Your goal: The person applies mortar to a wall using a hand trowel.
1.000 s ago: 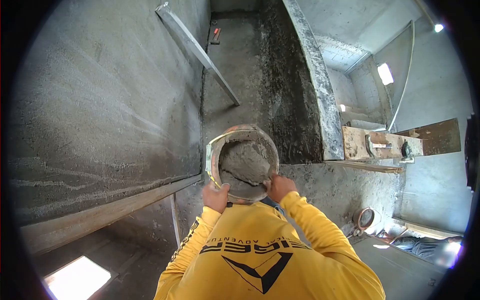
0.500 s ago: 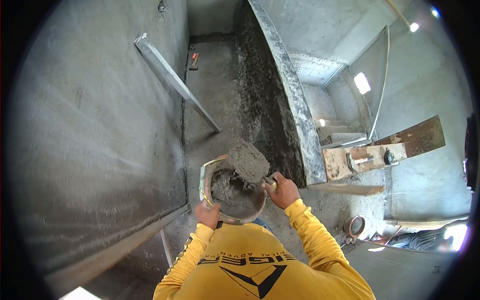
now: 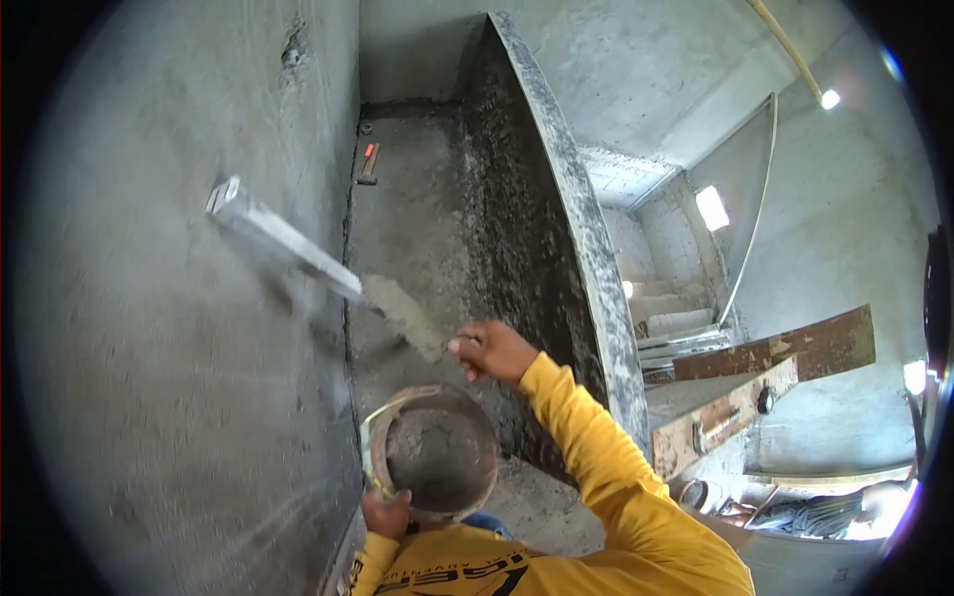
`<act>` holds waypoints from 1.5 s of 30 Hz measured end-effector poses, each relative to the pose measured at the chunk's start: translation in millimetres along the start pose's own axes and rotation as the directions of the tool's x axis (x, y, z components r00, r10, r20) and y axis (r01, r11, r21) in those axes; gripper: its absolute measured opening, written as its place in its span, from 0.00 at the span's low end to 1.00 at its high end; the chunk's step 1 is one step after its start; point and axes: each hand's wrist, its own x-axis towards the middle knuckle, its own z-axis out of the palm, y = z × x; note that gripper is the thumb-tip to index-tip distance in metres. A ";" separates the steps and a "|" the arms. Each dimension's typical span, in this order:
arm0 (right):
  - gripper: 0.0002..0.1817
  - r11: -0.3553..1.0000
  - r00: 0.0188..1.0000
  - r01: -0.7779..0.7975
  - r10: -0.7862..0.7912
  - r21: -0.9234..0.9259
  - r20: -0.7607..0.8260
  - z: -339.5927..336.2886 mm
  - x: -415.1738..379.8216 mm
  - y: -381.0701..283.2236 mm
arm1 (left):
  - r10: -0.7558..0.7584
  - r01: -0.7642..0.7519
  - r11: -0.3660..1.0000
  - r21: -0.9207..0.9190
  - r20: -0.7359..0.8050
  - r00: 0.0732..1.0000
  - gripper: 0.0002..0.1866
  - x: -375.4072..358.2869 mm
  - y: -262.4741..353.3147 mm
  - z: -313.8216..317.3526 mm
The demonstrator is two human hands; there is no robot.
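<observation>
Shifted from above to beyond the round, grey-stained bucket (image 3: pixel 475 429), the flat, mortar-laden grey trowel (image 3: pixel 404 317) is gripped in the right hand (image 3: pixel 495 353). The left hand (image 3: pixel 386 514) clasps the bucket's rim.

Rough, matt mortar (image 3: pixel 405 316), dull metal-looking bar (image 3: pixel 290 246), matt cloth sleeve (image 3: pixel 594 442), coarse low wall (image 3: pixel 527 238), scuffed wooden board (image 3: pixel 730 419)
</observation>
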 end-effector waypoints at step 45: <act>0.15 0.431 0.939 -0.068 0.331 -0.900 0.088 -24.2 -59.7 -22.4 | 0.026 -0.037 0.985 -0.171 -0.063 0.998 0.15 68.1 85.5 35.5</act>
